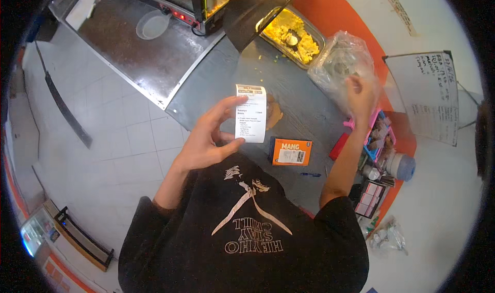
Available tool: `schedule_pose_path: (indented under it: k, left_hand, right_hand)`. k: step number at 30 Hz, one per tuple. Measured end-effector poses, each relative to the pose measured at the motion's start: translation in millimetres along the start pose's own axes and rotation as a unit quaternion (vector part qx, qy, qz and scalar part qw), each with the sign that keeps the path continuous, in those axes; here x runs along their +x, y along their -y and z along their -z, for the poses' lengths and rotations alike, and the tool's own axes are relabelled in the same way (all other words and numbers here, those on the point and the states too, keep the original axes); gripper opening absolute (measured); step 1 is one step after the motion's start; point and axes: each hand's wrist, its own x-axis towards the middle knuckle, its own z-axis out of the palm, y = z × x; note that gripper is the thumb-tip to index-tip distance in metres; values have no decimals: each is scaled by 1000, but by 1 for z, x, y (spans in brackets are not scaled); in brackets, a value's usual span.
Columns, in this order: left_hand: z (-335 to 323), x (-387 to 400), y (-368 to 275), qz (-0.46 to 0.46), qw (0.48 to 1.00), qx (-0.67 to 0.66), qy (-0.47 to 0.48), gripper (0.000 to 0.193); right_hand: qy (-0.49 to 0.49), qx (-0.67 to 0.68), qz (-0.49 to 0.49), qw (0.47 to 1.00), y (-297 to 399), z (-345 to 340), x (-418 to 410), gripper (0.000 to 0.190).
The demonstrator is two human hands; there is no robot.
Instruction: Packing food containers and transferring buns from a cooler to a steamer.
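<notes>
A printed paper slip [256,119] stands upright between the thumb and fingers of my left hand [212,132]. Behind it, a brown patch or flat item [275,113] partly shows on the grey tabletop [216,74]. My right hand [359,92] is at a clear plastic bag [344,61], its fingers bent against the crumpled film; whether they pinch it cannot be told. Beyond the bag lies a metal tray [321,41] of yellow food [305,33] with a pale lump in it. Nearer my body sits an orange box [292,152] bearing a label.
A blue pen [310,174] lies near the box. Along the right wall stand a pink and blue basket [373,138] and a blue-lidded container [406,167]. At upper left are a lit display warmer [181,16] and a round translucent plastic bowl [151,25]. A dark translucent panel [251,14] overhangs the table.
</notes>
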Motion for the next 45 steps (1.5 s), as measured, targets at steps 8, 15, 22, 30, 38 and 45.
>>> schedule_pose_path:
  k: [8,15,22,30,38,45]
  left_hand:
    - [-17,21,1,23,999,14,31,72]
    - [-30,36,8,39,997,44,54,74]
    - [-43,56,15,35,992,79,91,74]
    - [-98,97,36,94,974,203,33,71]
    - [-161,136,78,188,965,175,51,74]
    - [-220,163,109,241,949,199,28,76]
  right_hand:
    - [273,605,-86,743,109,-30,-121,24]
    - [244,557,-76,790,117,-23,-138,20]
    - [243,541,-97,799,97,-20,-134,19]
    - [122,547,-154,814,-62,12,-81,24]
    - [-312,-63,-378,869,-477,25,-110,19]
    - [-42,-163,-537,826,-631,-23,-66,35]
